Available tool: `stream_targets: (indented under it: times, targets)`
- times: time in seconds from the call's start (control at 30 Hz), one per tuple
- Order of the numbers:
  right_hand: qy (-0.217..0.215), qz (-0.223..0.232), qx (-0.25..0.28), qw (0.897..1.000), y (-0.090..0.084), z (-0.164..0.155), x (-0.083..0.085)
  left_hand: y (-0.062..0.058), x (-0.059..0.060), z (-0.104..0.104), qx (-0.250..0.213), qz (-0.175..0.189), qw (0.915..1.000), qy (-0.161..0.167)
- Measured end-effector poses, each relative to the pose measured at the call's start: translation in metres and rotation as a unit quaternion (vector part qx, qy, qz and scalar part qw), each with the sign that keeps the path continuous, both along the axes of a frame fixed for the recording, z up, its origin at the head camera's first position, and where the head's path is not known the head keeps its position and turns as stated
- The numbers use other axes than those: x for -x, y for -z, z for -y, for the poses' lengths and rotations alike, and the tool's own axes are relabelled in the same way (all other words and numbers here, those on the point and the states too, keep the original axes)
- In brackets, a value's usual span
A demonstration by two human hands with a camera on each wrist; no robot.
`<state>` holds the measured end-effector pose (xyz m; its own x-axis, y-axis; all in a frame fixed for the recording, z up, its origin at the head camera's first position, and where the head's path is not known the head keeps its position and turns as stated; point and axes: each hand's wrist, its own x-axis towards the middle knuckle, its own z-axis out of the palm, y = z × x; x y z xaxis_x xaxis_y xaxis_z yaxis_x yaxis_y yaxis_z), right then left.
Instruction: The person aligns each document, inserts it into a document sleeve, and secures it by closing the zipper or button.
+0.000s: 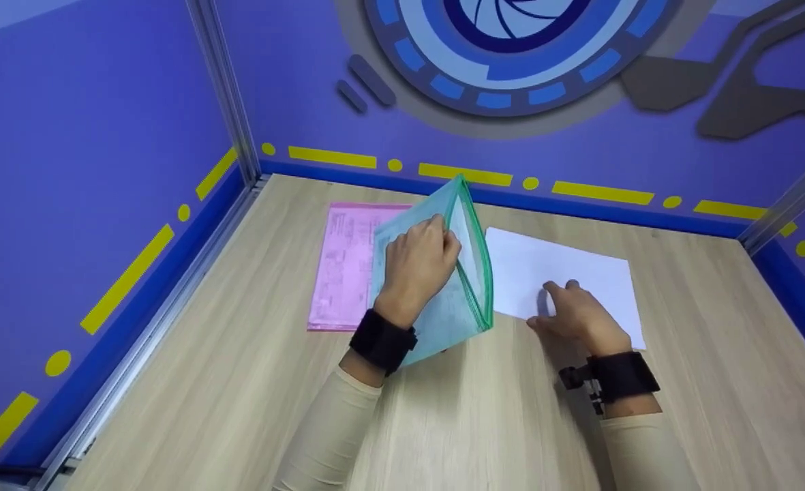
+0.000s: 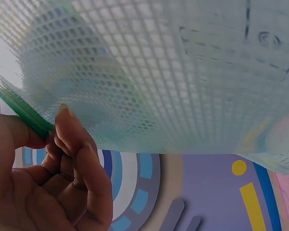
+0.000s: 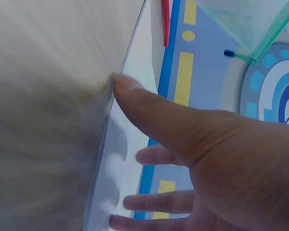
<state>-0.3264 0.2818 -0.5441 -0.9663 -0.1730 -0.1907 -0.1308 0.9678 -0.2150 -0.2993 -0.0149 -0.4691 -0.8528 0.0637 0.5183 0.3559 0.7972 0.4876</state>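
Observation:
My left hand [image 1: 417, 262] pinches the zipper edge of a translucent green mesh zip pouch [image 1: 436, 324], holding it tilted up with its mouth gaping toward the right. In the left wrist view, thumb and fingertips meet at the green zipper strip [image 2: 26, 113], and printed marks show through the mesh. Flat on the table lies white paper [image 1: 596, 276]. Over its near edge is my right hand [image 1: 579, 315], fingers spread and pointing down. The right wrist view has the thumb [image 3: 135, 94] right at the paper's edge, the other fingers apart from it.
A pink zip pouch [image 1: 344, 266] with printed sheets inside lies on the wooden table [image 1: 238, 382], partly covered by the green one. Blue printed panels [image 1: 293, 82] wall the back and both sides. A metal post [image 1: 221, 82] stands at the back left corner.

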Motion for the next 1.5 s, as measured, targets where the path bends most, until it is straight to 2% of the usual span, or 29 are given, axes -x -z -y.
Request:
stream_targets:
  times: [0.2,0.43,0.77,0.93,1.1,1.2,1.27,1.4,1.5]
  targets:
    - [-0.018,-0.018,-0.036,0.999,-0.002,0.004,-0.004,0.002,0.0,0.0,-0.001,-0.001,1.0,0.002]
    - [-0.038,-0.086,-0.064,0.993,0.0,0.019,-0.007,0.002,0.0,0.001,-0.004,-0.003,1.0,0.001]
    - [-0.023,-0.041,-0.017,0.999,-0.004,0.01,-0.008,-0.002,0.0,-0.002,-0.005,-0.004,0.9999,0.008]
    - [-0.014,-0.034,-0.016,0.999,-0.005,0.01,-0.007,-0.002,0.001,-0.003,-0.004,0.004,0.9999,0.012]
    - [-0.027,-0.039,-0.028,0.998,-0.003,0.013,-0.007,-0.001,0.002,-0.003,-0.002,0.008,0.9999,0.014]
    - [-0.039,-0.062,-0.039,0.997,0.0,0.015,-0.006,-0.001,0.001,-0.002,0.001,0.009,0.9999,0.013]
    - [-0.048,-0.092,-0.046,0.994,0.004,0.015,-0.006,0.0,0.001,-0.002,0.003,0.009,0.9999,0.011]
    - [-0.062,-0.164,-0.057,0.983,0.011,0.012,-0.004,0.001,0.001,-0.003,0.006,0.012,0.9998,0.013]
    - [-0.071,-0.2,-0.06,0.975,0.014,0.006,-0.002,0.001,0.0,-0.004,0.006,0.017,0.9997,0.013]
